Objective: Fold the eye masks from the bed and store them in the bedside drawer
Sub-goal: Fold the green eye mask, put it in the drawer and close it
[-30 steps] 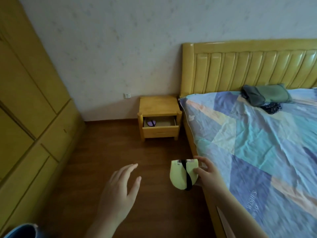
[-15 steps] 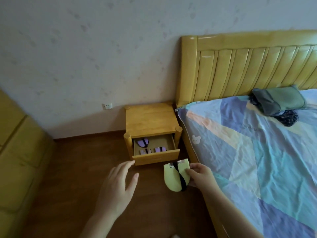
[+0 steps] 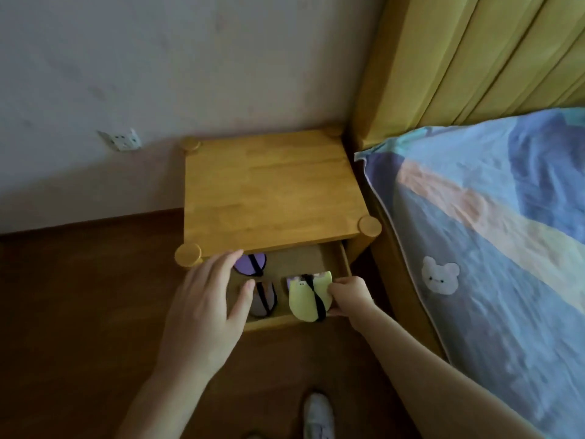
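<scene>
Right hand [image 3: 348, 296] pinches the folded yellow eye mask [image 3: 305, 301] at its edge, over the open drawer [image 3: 343, 258] front-right, likely for lowering beside the folded masks [image 3: 264, 299] inside. Left hand [image 3: 205, 312] hovers spread, gripping nothing.

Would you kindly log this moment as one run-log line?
right hand: holds folded yellow eye mask over open drawer | left hand: empty, open, hovering | purple masks inside

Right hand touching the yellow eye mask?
Touching. The head view shows the right hand pinching the folded yellow eye mask at its right edge, over the open drawer.
</scene>
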